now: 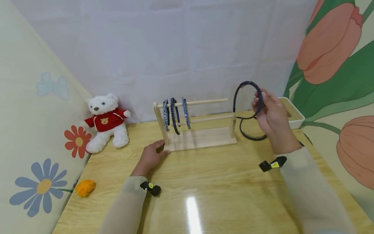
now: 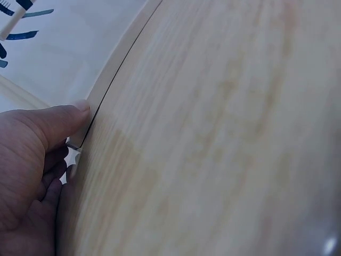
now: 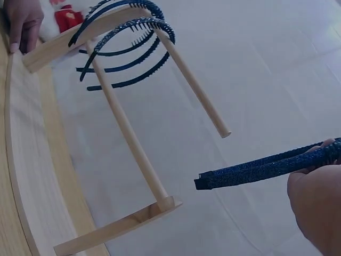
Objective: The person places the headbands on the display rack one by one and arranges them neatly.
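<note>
My right hand (image 1: 273, 113) pinches a dark blue toothed headband (image 1: 234, 99) in the air, right of a wooden headband rack (image 1: 201, 138). In the right wrist view, this headband's ends (image 3: 202, 182) point towards the free end of the rack's upper rod (image 3: 205, 104), apart from it. Three blue headbands (image 1: 186, 113), some glittery, hang near the left end of that rod. My left hand (image 1: 150, 157) holds the left end of the rack's base, its thumb on the front edge (image 2: 101, 88). Below the held headband, another dark toothed headband (image 1: 253, 138) shows, partly hidden by my right hand.
A white container (image 1: 298, 124) stands behind my right hand. At the left wall sits a white teddy bear (image 1: 106, 122) in a red top. An orange yarn ball (image 1: 85, 188) lies at the table's left edge. White cloth (image 1: 175, 48) hangs behind the table (image 1: 228, 188).
</note>
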The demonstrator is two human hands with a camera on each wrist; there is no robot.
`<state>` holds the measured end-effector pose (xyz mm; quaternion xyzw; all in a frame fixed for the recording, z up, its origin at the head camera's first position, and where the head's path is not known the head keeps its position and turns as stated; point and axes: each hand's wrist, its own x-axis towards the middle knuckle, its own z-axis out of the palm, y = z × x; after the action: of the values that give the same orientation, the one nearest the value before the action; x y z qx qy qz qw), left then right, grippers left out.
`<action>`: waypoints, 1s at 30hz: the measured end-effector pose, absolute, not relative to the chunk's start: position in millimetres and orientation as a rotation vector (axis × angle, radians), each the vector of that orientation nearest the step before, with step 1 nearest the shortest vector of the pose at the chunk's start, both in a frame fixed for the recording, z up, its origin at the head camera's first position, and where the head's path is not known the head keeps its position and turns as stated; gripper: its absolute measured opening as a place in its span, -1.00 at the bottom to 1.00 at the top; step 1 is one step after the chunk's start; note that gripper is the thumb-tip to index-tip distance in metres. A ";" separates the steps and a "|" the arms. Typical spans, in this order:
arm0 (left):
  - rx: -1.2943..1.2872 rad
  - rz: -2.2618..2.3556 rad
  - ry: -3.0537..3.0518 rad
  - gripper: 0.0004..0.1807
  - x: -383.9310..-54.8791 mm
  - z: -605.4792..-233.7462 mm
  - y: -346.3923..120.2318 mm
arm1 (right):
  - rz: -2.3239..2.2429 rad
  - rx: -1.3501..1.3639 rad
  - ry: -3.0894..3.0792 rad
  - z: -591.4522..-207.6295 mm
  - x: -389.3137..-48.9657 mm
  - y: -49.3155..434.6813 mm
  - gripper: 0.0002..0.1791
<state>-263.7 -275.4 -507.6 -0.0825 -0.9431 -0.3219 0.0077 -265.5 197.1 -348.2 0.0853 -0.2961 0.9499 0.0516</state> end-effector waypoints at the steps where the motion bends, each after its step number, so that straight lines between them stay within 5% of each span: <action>1: -0.260 -1.007 -2.947 -0.32 -263.4 -507.6 -275.5 | 2.895 0.243 -0.888 -346.4 -269.5 195.1 -0.84; 21: -0.261 -1.007 -2.935 -0.32 -262.9 -505.4 -273.6 | 2.740 0.038 -1.189 -367.6 -298.0 157.2 -0.71; 30: -0.264 -1.011 -2.936 -0.32 -262.4 -506.6 -274.1 | 2.657 0.026 -1.326 -374.1 -297.9 121.7 -0.83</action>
<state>-262.4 -274.1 -506.6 -0.0847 -0.9421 -0.3243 0.0129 -297.9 121.7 -374.1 0.0089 -0.4449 0.8914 0.0858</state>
